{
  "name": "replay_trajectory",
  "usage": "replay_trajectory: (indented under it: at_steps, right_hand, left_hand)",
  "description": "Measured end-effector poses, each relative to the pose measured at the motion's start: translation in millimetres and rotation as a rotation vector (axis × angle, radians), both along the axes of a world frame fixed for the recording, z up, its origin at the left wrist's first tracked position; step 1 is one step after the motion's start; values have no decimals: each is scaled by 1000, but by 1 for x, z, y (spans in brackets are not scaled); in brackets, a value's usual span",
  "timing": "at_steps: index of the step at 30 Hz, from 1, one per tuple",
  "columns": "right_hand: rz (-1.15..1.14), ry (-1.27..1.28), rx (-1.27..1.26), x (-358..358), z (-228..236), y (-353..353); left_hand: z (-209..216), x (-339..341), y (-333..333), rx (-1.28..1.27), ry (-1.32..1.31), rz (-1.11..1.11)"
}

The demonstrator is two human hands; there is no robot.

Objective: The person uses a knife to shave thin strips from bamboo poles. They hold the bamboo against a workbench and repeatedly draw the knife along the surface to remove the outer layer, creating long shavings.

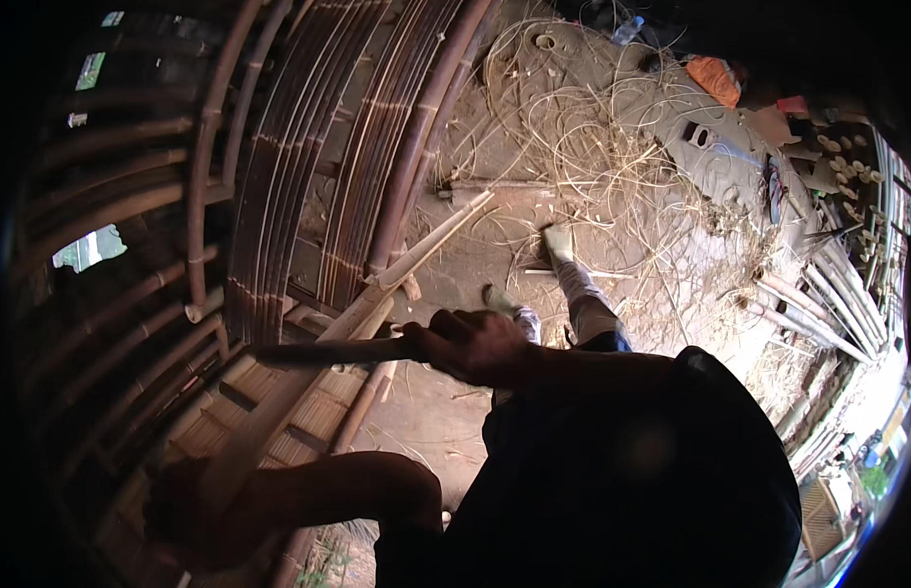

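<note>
My left hand is low on the left, closed around the lower end of a long pale bamboo pole. The pole slants up and to the right towards the dirt ground. My right hand is in the middle of the view, gripping the handle of a dark long-bladed knife. The blade points left and lies across the pole. My dark-clothed body fills the lower right. My two feet stand on the ground just beyond the hands.
A big curved bamboo frame of poles and thin slats covers the left half. Loose bamboo strips and shavings lie tangled on the ground. Cut bamboo poles are stacked at right. An orange cloth and a plastic bottle lie at the top.
</note>
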State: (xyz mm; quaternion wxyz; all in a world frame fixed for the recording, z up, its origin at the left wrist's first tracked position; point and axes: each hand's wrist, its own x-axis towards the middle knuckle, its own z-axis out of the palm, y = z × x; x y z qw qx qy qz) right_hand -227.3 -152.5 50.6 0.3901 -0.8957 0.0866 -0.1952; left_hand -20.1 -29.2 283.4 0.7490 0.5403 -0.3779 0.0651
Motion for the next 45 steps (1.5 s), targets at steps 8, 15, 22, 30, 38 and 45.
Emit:
replay_trajectory:
  at_steps: [8, 15, 22, 30, 38, 45]
  right_hand:
    - [-21, 334, -73, 10, -64, 11]
    - [63, 802, 168, 20, -162, 4]
    - [54, 703, 138, -3, -187, -5]
    - [87, 432, 51, -3, -233, -6]
    - [-70, 789, -123, -1, -297, -16]
    - [68, 953, 12, -14, -382, -38]
  left_hand:
    - [-10, 7, 8, -66, -42, 230]
    - [-18, 7, 36, -281, 14, 126]
    - [-17, -13, 13, -185, -134, 308]
    - [-17, 0, 57, -124, -137, 343]
    - [-28, 18, 44, -213, -384, 1052]
    - [-14, 18, 60, 66, -213, 355]
